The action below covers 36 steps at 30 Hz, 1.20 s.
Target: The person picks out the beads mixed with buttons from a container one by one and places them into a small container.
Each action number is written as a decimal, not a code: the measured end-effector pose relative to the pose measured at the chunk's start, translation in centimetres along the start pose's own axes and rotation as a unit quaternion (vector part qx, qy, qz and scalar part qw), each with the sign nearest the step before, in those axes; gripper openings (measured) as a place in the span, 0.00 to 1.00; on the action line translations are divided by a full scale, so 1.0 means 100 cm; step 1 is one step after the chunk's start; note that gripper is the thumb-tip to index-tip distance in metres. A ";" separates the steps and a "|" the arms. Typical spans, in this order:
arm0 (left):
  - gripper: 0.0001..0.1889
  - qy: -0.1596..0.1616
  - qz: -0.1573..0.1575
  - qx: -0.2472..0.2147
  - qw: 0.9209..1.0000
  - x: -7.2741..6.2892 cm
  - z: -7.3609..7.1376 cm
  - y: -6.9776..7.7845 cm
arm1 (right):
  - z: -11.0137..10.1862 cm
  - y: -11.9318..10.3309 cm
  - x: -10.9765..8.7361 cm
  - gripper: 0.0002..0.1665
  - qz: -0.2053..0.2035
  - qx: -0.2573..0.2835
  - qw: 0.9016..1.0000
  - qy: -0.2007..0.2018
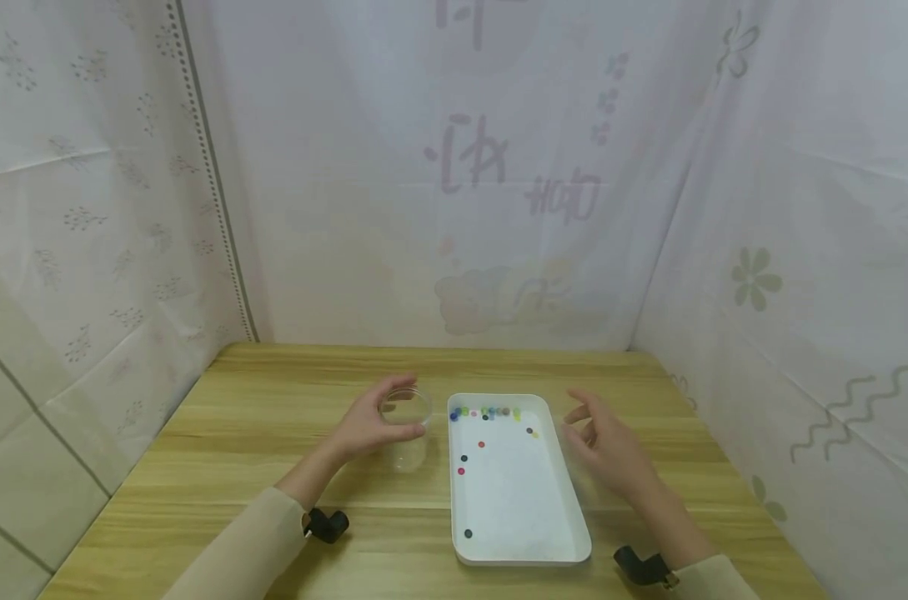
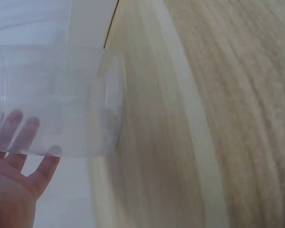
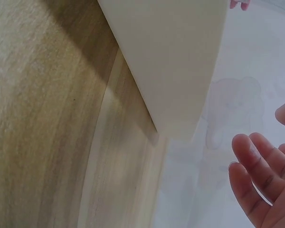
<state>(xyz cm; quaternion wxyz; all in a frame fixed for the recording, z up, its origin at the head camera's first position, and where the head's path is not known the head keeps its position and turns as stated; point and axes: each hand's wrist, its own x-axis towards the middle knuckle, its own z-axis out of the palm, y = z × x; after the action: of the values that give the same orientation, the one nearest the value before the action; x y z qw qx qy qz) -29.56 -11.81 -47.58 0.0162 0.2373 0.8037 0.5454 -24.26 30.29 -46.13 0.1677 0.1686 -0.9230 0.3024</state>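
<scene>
My left hand (image 1: 363, 427) grips a clear plastic jar (image 1: 407, 457) near its top, thumb on the near side and fingers round the far side. The jar stands upright at the tray's left, and no contents show through its wall in the left wrist view (image 2: 61, 95). A white rectangular tray (image 1: 524, 508) holds several small coloured beads, most of them along its far end. Among them are a red bead (image 1: 481, 445) and a dark one (image 1: 468, 533). Beside the tray's right edge hovers my right hand (image 1: 607, 448), fingers loosely bent with nothing in them.
The wood-grain table (image 1: 333, 542) carries the tray and the jar. Pale printed curtains (image 1: 333, 183) enclose it at the back and both sides. A black wrist device (image 1: 326, 525) sits at my left cuff, with a similar device (image 1: 641, 567) at the right.
</scene>
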 end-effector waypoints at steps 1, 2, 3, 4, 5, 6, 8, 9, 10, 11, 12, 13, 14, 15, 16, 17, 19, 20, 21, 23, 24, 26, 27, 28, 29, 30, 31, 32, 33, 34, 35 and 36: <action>0.43 0.000 0.000 -0.004 1.000 0.000 0.001 -0.001 | 0.000 0.000 0.000 0.33 0.001 0.000 1.000 0.001; 0.42 0.000 -0.001 -0.008 1.000 0.000 0.001 -0.001 | 0.000 0.000 0.000 0.34 0.002 0.002 1.000 0.002; 0.41 0.001 -0.002 -0.012 1.000 0.000 0.002 -0.002 | 0.000 0.000 0.001 0.34 0.004 0.004 1.000 0.003; 0.40 0.001 -0.003 -0.016 1.000 0.000 0.003 -0.003 | 0.000 0.001 0.001 0.34 0.007 0.007 1.000 0.002; 0.39 0.000 -0.005 -0.020 1.000 0.001 0.003 -0.004 | 0.000 0.001 0.001 0.34 0.012 0.011 1.000 0.002; 0.39 0.000 -0.008 -0.025 1.000 0.001 0.004 -0.004 | 0.000 0.002 0.001 0.33 0.018 0.017 1.000 0.002; 0.38 -0.004 -0.014 -0.035 0.999 0.001 0.005 -0.005 | 0.001 0.004 0.002 0.32 0.037 0.032 0.999 0.000; 0.38 -0.005 -0.016 -0.041 0.999 0.001 0.005 -0.005 | 0.001 0.006 0.003 0.31 0.049 0.041 0.998 -0.004; 0.39 -0.008 -0.019 -0.047 0.999 0.001 0.005 -0.005 | 0.001 0.007 0.003 0.30 0.061 0.049 0.997 -0.007; 0.39 -0.010 -0.020 -0.052 0.998 0.000 0.005 -0.005 | 0.001 0.009 0.004 0.29 0.075 0.059 0.995 -0.008; 0.39 -0.012 -0.021 -0.056 0.998 0.000 0.005 -0.005 | 0.001 0.010 0.005 0.28 0.089 0.068 0.994 -0.010; 0.40 -0.013 -0.023 -0.058 0.998 0.000 0.005 -0.005 | 0.002 0.011 0.006 0.27 0.100 0.081 0.992 -0.012; 0.40 -0.013 -0.025 -0.059 0.998 -0.001 0.005 -0.005 | 0.001 0.012 0.007 0.27 0.114 0.093 0.989 -0.014; 0.41 -0.015 -0.025 -0.058 0.998 -0.001 0.005 -0.005 | 0.001 0.013 0.009 0.27 0.124 0.107 0.986 -0.017; 0.41 -0.015 -0.026 -0.057 0.998 -0.001 0.005 -0.005 | 0.000 0.014 0.010 0.27 0.133 0.119 0.984 -0.017; 0.41 -0.016 -0.026 -0.056 0.998 -0.001 0.005 -0.005 | 0.000 0.014 0.012 0.28 0.141 0.132 0.981 -0.017; 0.41 -0.016 -0.028 -0.056 0.998 -0.001 0.004 -0.005 | -0.001 0.014 0.016 0.28 0.149 0.162 0.975 -0.015; 0.41 -0.017 -0.027 -0.057 0.998 -0.001 0.004 -0.005 | -0.002 0.014 0.018 0.29 0.154 0.175 0.972 -0.013; 0.41 -0.017 -0.025 -0.057 0.998 -0.001 0.004 -0.005 | -0.002 0.013 0.020 0.29 0.152 0.187 0.970 -0.013; 0.41 -0.018 -0.026 -0.058 0.998 0.000 0.004 -0.004 | -0.003 0.012 0.024 0.30 0.154 0.211 0.965 -0.010; 0.41 -0.017 -0.026 -0.056 0.998 0.000 0.004 -0.004 | -0.004 0.010 0.026 0.30 0.155 0.219 0.963 -0.009; 0.40 -0.017 -0.026 -0.054 0.998 0.000 0.003 -0.003 | -0.004 0.007 0.030 0.31 0.154 0.226 0.962 -0.011; 0.40 -0.017 -0.026 -0.053 0.998 0.000 0.003 -0.003 | -0.004 0.006 0.033 0.31 0.152 0.230 0.961 -0.014; 0.40 -0.017 -0.027 -0.053 0.998 0.000 0.003 -0.002 | -0.004 0.004 0.035 0.30 0.153 0.234 0.960 -0.015; 0.40 -0.017 -0.027 -0.052 0.998 -0.001 0.003 -0.002 | -0.003 0.002 0.038 0.29 0.151 0.236 0.960 -0.016; 0.39 -0.016 -0.026 -0.052 0.998 -0.001 0.003 -0.002 | -0.002 0.001 0.040 0.29 0.147 0.238 0.960 -0.017; 0.39 -0.017 -0.025 -0.053 0.998 -0.001 0.003 -0.002 | -0.001 0.000 0.043 0.28 0.143 0.243 0.959 -0.022; 0.39 -0.017 -0.023 -0.052 0.998 0.000 0.004 -0.003 | 0.001 -0.001 0.045 0.28 0.138 0.248 0.958 -0.025; 0.38 -0.016 -0.021 -0.053 0.998 0.000 0.004 -0.003 | 0.002 -0.002 0.047 0.27 0.136 0.252 0.958 -0.030; 0.39 -0.017 -0.020 -0.053 0.998 0.000 0.004 -0.004 | 0.005 -0.003 0.050 0.27 0.133 0.258 0.956 -0.035; 0.39 -0.017 -0.020 -0.053 0.998 0.000 0.004 -0.004 | 0.007 -0.005 0.052 0.27 0.131 0.264 0.955 -0.040; 0.39 -0.018 -0.018 -0.052 0.998 0.000 0.004 -0.005 | 0.010 -0.005 0.054 0.27 0.131 0.268 0.953 -0.048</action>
<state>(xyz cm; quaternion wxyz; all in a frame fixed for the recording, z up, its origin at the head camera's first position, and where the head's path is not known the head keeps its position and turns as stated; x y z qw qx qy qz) -29.66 -11.61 -48.22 0.0525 0.2314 0.7779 0.5819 -29.05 28.14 -44.36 0.0306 0.0998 -0.8291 0.5493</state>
